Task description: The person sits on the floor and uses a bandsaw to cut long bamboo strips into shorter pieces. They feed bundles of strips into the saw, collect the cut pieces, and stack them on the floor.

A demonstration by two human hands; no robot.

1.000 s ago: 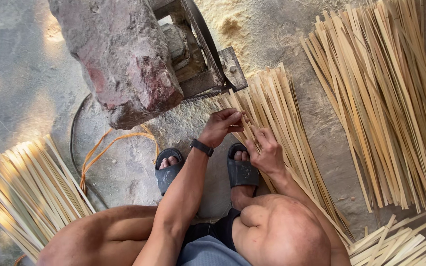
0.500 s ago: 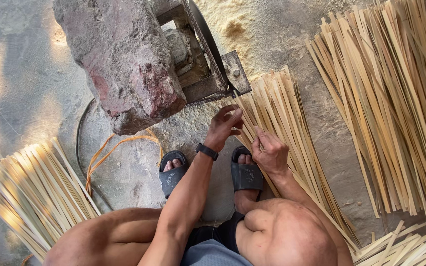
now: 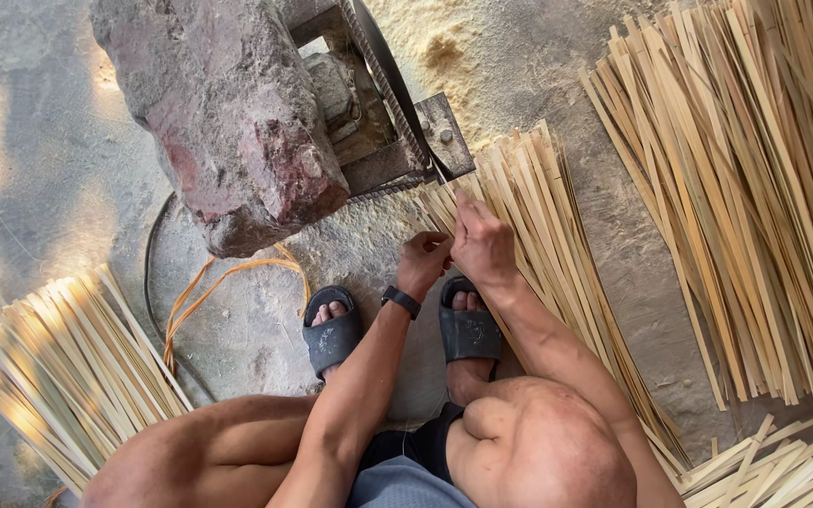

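A: Left hand [image 3: 422,264]?
B: Fingers curled in a loose pinch, knuckles up, a dark band on the wrist; forearm bare, running up from the lower middle.

A: Right hand [image 3: 484,246]?
B: Just beside the left, touching or nearly so; back of the hand up, fingers bent forward and closed in a grip. Forearm bare, angled in from the lower right.

A: Rest of the body?
B: Squatting, both knees bare and bent, feet in dark slides.
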